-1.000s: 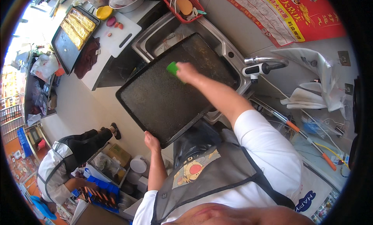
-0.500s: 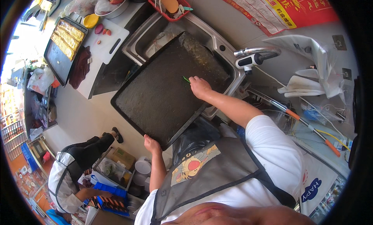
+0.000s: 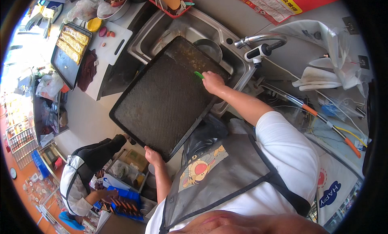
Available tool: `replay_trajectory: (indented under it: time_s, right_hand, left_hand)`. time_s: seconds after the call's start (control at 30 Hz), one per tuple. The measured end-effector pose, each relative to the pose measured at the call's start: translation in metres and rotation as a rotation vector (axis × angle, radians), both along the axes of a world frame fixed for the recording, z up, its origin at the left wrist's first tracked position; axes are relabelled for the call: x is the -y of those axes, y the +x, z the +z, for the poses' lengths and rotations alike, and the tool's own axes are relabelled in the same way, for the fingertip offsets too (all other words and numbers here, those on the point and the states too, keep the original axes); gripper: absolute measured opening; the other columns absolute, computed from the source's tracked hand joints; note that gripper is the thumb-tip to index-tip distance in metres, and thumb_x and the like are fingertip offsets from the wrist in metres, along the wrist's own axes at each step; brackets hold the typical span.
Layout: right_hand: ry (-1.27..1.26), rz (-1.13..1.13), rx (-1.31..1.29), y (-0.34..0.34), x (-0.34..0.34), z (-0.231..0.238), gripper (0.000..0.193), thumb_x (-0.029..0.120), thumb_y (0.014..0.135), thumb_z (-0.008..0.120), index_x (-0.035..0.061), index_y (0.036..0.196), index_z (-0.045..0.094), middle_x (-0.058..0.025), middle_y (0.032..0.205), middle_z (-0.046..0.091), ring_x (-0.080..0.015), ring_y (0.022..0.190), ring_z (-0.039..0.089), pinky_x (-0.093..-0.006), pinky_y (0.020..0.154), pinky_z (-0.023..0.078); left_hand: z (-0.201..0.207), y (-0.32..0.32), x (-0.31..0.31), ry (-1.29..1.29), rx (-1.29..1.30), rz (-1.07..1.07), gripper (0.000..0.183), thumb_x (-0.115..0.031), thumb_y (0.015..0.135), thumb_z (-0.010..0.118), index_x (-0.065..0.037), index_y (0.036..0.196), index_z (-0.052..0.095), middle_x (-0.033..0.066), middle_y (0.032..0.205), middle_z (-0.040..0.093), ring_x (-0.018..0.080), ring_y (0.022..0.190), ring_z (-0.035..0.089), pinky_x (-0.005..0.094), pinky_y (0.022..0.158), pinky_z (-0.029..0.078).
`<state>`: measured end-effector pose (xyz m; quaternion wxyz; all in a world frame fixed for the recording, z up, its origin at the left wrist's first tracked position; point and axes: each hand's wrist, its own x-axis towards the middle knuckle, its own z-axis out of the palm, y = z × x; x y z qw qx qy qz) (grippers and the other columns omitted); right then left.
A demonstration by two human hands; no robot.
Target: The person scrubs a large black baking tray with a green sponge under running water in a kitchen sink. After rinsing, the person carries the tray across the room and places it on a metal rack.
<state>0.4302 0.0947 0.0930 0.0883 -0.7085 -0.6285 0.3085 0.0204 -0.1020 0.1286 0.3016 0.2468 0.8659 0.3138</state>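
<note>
A large dark baking tray point(image 3: 157, 92) with a textured base lies slanted over the near part of the steel sink point(image 3: 139, 48). My left hand point(image 3: 154, 156) grips its near left corner, thumb over the rim. My right hand point(image 3: 213, 81) is closed around a small green tool point(image 3: 199, 75) above the tray's right side; most of the tool is hidden by my fingers, so its kind cannot be made out. Brownish, wet-looking residue marks the tray's far end. Beyond that end, a round dark pan point(image 3: 209, 50) sits in the sink.
A chrome faucet point(image 3: 262, 42) arches in at the right. Behind the sink stands a red basket point(image 3: 171, 6). A white cutting board point(image 3: 115, 44) and a tray of yellow pastry strips point(image 3: 70, 52) lie on the left counter. At lower left, another person point(image 3: 76, 185) bends over blue crates point(image 3: 127, 203).
The baking tray has shifted slightly left and nearer, uncovering the round pan in the sink. A grey sheen at its far end is gone. My right hand has moved slightly right with the green tool.
</note>
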Motion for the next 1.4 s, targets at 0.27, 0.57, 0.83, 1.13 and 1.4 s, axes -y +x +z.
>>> replay_trajectory:
  time_s: [0.27, 0.57, 0.83, 1.13, 1.4]
  right_hand:
    - [0.122, 0.132, 0.040, -0.047, -0.006, -0.006, 0.015, 0.016, 0.090, 0.056, 0.0061, 0.101, 0.058, -0.0170, 0.100, 0.061, -0.0383, 0.093, 0.063, -0.0494, 0.078, 0.054]
    - [0.035, -0.043, 0.112, -0.007, -0.075, -0.042, 0.023, 0.011, 0.092, 0.043, 0.0036, 0.107, 0.058, -0.0203, 0.110, 0.061, -0.0408, 0.098, 0.063, -0.0507, 0.085, 0.051]
    - [0.007, -0.218, 0.008, 0.047, -0.112, -0.055, 0.033, 0.018, 0.096, 0.037, 0.0035, 0.106, 0.064, -0.0228, 0.112, 0.066, -0.0407, 0.105, 0.064, -0.0507, 0.088, 0.050]
    - [-0.030, 0.048, 0.128, -0.009, -0.050, -0.015, 0.023, 0.012, 0.092, 0.043, 0.0009, 0.101, 0.060, -0.0234, 0.109, 0.063, -0.0421, 0.100, 0.064, -0.0526, 0.081, 0.052]
    - [0.003, 0.106, 0.131, -0.012, -0.057, -0.005, 0.022, 0.010, 0.092, 0.043, 0.0008, 0.104, 0.059, -0.0234, 0.106, 0.065, -0.0399, 0.099, 0.065, -0.0509, 0.085, 0.053]
  left_hand:
    - [0.036, 0.007, -0.010, 0.004, -0.073, -0.087, 0.052, -0.037, 0.104, 0.046, 0.008, 0.081, 0.059, 0.0116, 0.075, 0.063, 0.0197, 0.069, 0.054, 0.0380, 0.068, 0.045]
    - [0.086, 0.026, -0.019, 0.185, 0.207, -0.058, 0.034, -0.025, 0.104, 0.046, 0.005, 0.095, 0.060, 0.0082, 0.091, 0.067, 0.0162, 0.079, 0.060, 0.0316, 0.074, 0.048]
    - [0.109, 0.033, -0.026, 0.239, 0.300, -0.092, 0.029, -0.021, 0.103, 0.046, 0.003, 0.097, 0.061, 0.0074, 0.093, 0.066, 0.0143, 0.081, 0.059, 0.0289, 0.077, 0.047]
    - [0.112, 0.026, -0.025, 0.225, 0.317, -0.100, 0.029, -0.020, 0.104, 0.046, 0.004, 0.099, 0.060, 0.0084, 0.096, 0.067, 0.0139, 0.084, 0.060, 0.0279, 0.079, 0.047]
    - [0.118, 0.024, -0.029, 0.196, 0.280, -0.104, 0.028, -0.020, 0.104, 0.046, 0.004, 0.100, 0.060, 0.0082, 0.097, 0.067, 0.0134, 0.084, 0.060, 0.0280, 0.079, 0.048]
